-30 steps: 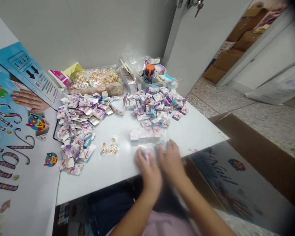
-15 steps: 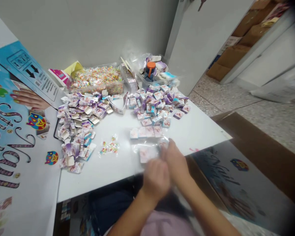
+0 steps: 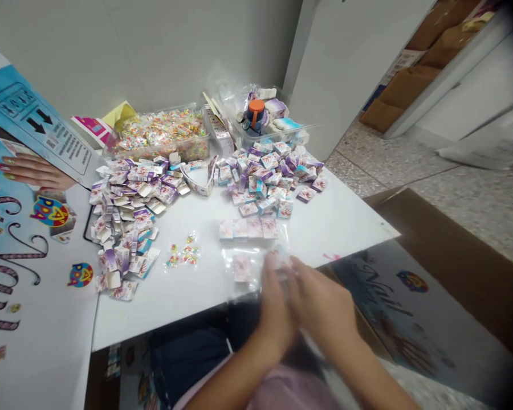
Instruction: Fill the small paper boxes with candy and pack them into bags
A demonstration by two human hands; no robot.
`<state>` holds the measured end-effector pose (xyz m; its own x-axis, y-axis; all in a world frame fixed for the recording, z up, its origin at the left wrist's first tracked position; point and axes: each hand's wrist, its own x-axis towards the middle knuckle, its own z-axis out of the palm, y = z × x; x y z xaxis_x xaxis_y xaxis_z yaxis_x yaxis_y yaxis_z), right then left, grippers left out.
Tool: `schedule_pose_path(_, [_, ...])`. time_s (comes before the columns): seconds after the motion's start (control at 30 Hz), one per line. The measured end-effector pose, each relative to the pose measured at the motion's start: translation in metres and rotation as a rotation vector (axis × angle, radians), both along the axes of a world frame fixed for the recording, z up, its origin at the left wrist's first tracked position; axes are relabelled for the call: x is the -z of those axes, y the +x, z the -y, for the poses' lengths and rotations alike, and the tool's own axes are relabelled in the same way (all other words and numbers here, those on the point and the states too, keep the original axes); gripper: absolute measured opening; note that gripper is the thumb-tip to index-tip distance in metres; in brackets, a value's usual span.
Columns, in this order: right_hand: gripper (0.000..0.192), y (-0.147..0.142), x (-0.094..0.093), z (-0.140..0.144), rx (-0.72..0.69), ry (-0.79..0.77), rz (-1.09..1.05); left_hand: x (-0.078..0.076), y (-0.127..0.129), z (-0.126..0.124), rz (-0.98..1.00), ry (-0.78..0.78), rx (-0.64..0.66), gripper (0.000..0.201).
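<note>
A white table (image 3: 342, 228) stood by a grey wall. At its near edge, the left hand (image 3: 276, 310) and right hand (image 3: 325, 304) pinched a clear plastic bag (image 3: 250, 267) holding small boxes; it looked light, limp and slippery, best taken at its open rim.

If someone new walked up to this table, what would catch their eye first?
Probably the two heaps of small purple-and-white boxes spread over the white table, with a clear tub of colourful bits behind them. At the near edge, the left hand and right hand meet over a clear packet.
</note>
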<state>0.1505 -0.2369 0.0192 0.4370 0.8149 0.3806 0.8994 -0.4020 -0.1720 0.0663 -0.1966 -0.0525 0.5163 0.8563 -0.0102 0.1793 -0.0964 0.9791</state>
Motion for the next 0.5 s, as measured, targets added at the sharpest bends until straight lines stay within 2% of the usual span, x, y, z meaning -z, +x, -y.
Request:
schedule_pose_path(0.07, [0.029,0.011,-0.001,0.007,0.039,0.158,-0.052,-0.003,0.005,-0.001,-0.041,0.039,0.027,0.072])
schedule_pose_path(0.1, [0.032,0.018,0.000,0.009,0.063,0.187,-0.100,-0.004,0.008,-0.002,-0.057,0.056,0.036,0.072])
schedule_pose_path(0.27, [0.046,0.040,0.019,0.011,0.060,0.011,-0.461,-0.009,0.021,-0.009,-0.103,0.075,0.040,0.061])
schedule_pose_path(0.4, [0.048,0.032,0.036,0.014,0.079,-0.046,-0.587,-0.011,0.026,-0.013,-0.111,0.067,0.028,0.059])
schedule_pose_path(0.5, [0.051,0.026,0.044,0.016,0.105,-0.030,-0.671,-0.012,0.028,-0.014,-0.121,0.065,0.047,0.055])
